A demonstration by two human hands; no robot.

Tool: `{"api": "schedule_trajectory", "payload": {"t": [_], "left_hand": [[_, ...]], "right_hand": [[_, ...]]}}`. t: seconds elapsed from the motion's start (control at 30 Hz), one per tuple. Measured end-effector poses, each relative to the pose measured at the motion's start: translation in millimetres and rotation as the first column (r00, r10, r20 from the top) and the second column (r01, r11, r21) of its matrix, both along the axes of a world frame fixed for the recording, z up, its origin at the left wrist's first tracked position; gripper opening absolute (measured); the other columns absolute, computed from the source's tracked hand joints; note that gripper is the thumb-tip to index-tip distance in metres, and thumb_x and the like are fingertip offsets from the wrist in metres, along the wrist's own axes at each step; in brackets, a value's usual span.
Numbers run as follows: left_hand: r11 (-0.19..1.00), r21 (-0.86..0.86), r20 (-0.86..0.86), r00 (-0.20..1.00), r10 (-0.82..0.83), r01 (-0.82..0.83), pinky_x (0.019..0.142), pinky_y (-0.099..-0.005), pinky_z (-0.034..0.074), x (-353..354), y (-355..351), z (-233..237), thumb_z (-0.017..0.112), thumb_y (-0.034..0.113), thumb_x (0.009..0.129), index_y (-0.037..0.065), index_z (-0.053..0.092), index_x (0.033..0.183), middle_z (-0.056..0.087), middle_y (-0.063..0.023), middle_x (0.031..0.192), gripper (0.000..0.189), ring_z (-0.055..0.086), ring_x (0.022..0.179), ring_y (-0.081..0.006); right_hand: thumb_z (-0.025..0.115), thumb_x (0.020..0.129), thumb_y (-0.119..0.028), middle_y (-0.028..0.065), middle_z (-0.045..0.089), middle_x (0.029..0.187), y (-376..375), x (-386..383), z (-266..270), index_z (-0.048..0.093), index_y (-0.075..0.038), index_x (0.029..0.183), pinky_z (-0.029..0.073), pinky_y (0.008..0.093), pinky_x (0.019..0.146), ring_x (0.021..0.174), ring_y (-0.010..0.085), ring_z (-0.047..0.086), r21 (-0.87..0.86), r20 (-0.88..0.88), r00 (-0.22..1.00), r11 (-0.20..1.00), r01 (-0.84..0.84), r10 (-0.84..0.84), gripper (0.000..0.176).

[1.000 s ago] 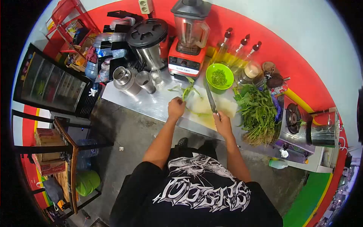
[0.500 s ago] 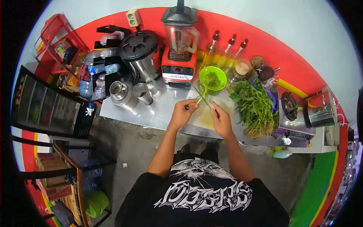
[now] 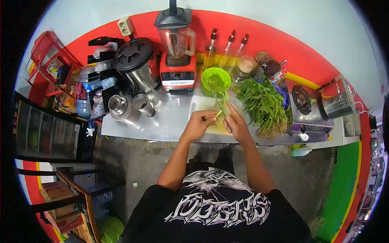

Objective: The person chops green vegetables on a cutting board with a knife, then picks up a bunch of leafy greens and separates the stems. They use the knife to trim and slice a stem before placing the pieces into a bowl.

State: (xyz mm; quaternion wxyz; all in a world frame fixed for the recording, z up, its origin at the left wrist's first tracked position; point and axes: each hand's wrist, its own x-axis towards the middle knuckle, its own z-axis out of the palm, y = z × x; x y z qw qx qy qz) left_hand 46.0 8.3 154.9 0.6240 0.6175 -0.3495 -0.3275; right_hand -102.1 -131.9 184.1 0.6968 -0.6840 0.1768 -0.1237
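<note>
over the near part of the white cutting board (image 3: 195, 107), a green stem (image 3: 219, 114) is pinched by the left hand (image 3: 201, 124); a knife (image 3: 217, 101) is gripped in the curled right hand (image 3: 236, 124). at right, a leafy rooted bunch (image 3: 264, 106) is laid.

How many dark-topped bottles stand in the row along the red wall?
3: the first bottle nearest the blender, the middle bottle, and the last bottle farthest from it. Others may be hidden behind.

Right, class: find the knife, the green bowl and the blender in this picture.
Knife (image 3: 217, 102), head view: on the blade.
Green bowl (image 3: 227, 80), head view: inner wall.
Blender (image 3: 175, 45), head view: clear jug.
</note>
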Motion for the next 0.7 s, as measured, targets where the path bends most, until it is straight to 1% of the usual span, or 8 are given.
{"api": "schedule_trajectory", "payload": {"t": [0.1, 0.27, 0.33, 0.37, 0.53, 0.6, 0.63, 0.7], "left_hand": [[0.998, -0.027, -0.016, 0.998, -0.064, 0.064, 0.084, -0.0277, 0.053, -1, -6, 4, 0.071, 0.004, 0.092, -0.001, 0.073, 0.117, 0.077, -0.0099, 0.102, 0.026, 0.067, 0.091, -0.0105], [0.995, -0.019, 0.064, 0.993, -0.096, 0.097, 0.083, -0.0274, 0.052, -6, -14, 9, 0.071, 0.005, 0.092, -0.001, 0.072, 0.118, 0.077, -0.0097, 0.101, 0.027, 0.067, 0.090, -0.0106], [0.994, -0.033, 0.038, 0.994, -0.099, 0.100, 0.083, -0.0271, 0.052, -9, -16, 9, 0.071, 0.005, 0.092, -0.001, 0.072, 0.118, 0.077, -0.0096, 0.099, 0.027, 0.066, 0.090, -0.0104], [0.994, -0.018, 0.017, 0.994, -0.107, 0.107, 0.082, -0.0265, 0.052, -9, -15, 8, 0.071, 0.005, 0.092, -0.002, 0.071, 0.119, 0.076, -0.0095, 0.099, 0.028, 0.066, 0.090, -0.0104], [0.992, -0.074, -0.073, 0.991, -0.108, 0.102, 0.082, -0.0260, 0.052, -10, -14, 1, 0.070, 0.003, 0.093, -0.002, 0.071, 0.119, 0.076, -0.0078, 0.099, 0.027, 0.066, 0.089, -0.0102], [0.994, -0.085, -0.010, 0.998, -0.065, 0.064, 0.075, -0.0253, 0.052, -8, -11, -2, 0.069, 0.003, 0.093, -0.003, 0.070, 0.121, 0.076, -0.0090, 0.097, 0.028, 0.065, 0.084, -0.0091], [0.996, -0.067, -0.052, 0.997, -0.054, 0.051, 0.073, -0.0249, 0.050, -6, -9, -3, 0.069, 0.003, 0.093, -0.002, 0.070, 0.119, 0.075, -0.0079, 0.096, 0.027, 0.063, 0.081, -0.0084], [0.998, -0.056, -0.025, 0.999, -0.020, 0.019, 0.071, -0.0247, 0.049, 0, -3, -3, 0.068, 0.002, 0.092, -0.002, 0.071, 0.118, 0.075, -0.0070, 0.094, 0.026, 0.061, 0.078, -0.0077]], "right_hand": [[0.048, 0.107, -0.012, -0.0005, 0.048, 0.071, 1, -7, 6, 0.028, -0.010, 0.160, 0.037, 0.0231, 0.055, 0.060, 0.0061, 0.040, 0.157, 0.062, 0.997, 0.987, 0.042, -0.053, 0.057], [0.051, 0.106, -0.015, -0.0010, 0.050, 0.074, -6, -17, 2, 0.032, -0.008, 0.158, 0.038, 0.0220, 0.057, 0.061, 0.0057, 0.041, 0.092, 0.103, 0.993, 0.994, 0.052, -0.061, 0.055], [0.052, 0.105, -0.014, -0.0009, 0.051, 0.076, -9, -20, -3, 0.035, -0.005, 0.156, 0.037, 0.0218, 0.058, 0.061, 0.0054, 0.042, 0.061, 0.093, 0.995, 0.998, 0.027, -0.032, 0.054], [0.053, 0.104, -0.012, -0.0010, 0.051, 0.076, -9, -21, -12, 0.039, -0.002, 0.153, 0.037, 0.0220, 0.058, 0.062, 0.0051, 0.042, 0.094, 0.091, 0.989, 0.990, 0.104, -0.112, 0.052], [0.056, 0.103, -0.011, -0.0014, 0.053, 0.077, -3, -19, -9, 0.043, -0.001, 0.151, 0.038, 0.0220, 0.057, 0.062, 0.0048, 0.043, 0.045, 0.113, 0.988, 0.994, 0.103, -0.108, 0.051], [0.058, 0.102, -0.012, -0.0014, 0.056, 0.078, 0, -14, -14, 0.046, 0.000, 0.149, 0.038, 0.0220, 0.057, 0.063, 0.0049, 0.044, 0.000, 0.059, 0.987, 0.989, 0.149, -0.149, 0.050], [0.059, 0.101, -0.013, -0.0020, 0.057, 0.078, -1, -11, -23, 0.051, 0.000, 0.145, 0.039, 0.0225, 0.058, 0.064, 0.0048, 0.045, 0.016, 0.043, 0.982, 0.983, 0.181, -0.181, 0.046], [0.061, 0.100, -0.012, 0.0045, 0.069, 0.097, -2, -7, -28, 0.059, 0.000, 0.138, 0.046, 0.0225, 0.068, 0.076, 0.0060, 0.054, -0.098, 0.042, 0.988, 0.984, 0.151, -0.148, 0.040]]}}
